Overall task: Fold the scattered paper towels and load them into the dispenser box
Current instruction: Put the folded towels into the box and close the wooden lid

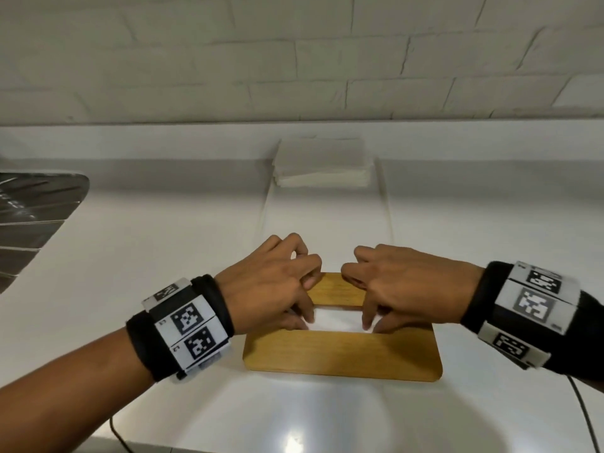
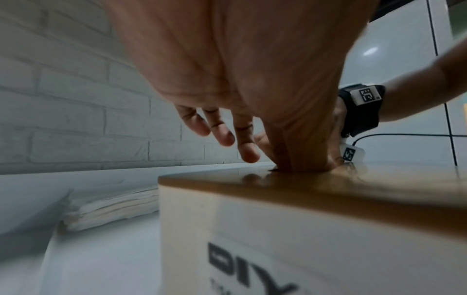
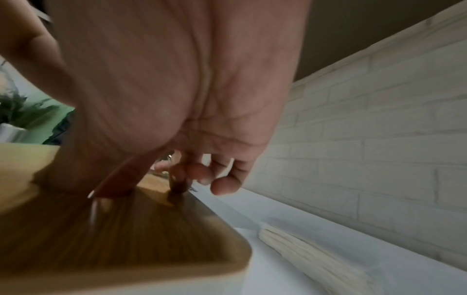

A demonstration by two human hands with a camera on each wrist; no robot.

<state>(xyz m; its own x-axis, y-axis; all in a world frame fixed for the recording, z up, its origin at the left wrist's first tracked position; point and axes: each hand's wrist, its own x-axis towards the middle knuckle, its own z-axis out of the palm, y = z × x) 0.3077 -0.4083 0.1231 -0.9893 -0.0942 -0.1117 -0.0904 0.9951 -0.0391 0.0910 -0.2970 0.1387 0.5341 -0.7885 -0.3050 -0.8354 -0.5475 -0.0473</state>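
Box [image 1: 343, 354]: white body, wooden lid, on counter [image 1: 163, 256], centre front; white towel [image 1: 338, 320] showing in lid slot. Left hand [image 1: 274, 289], right hand [image 1: 405, 289]: close together over slot, fingertips pressed onto towel, gripping nothing. Folded towel stack [image 1: 322, 165]: behind box, near brick wall [image 1: 294, 60]. Metal drainer [image 1: 32, 217]: far left
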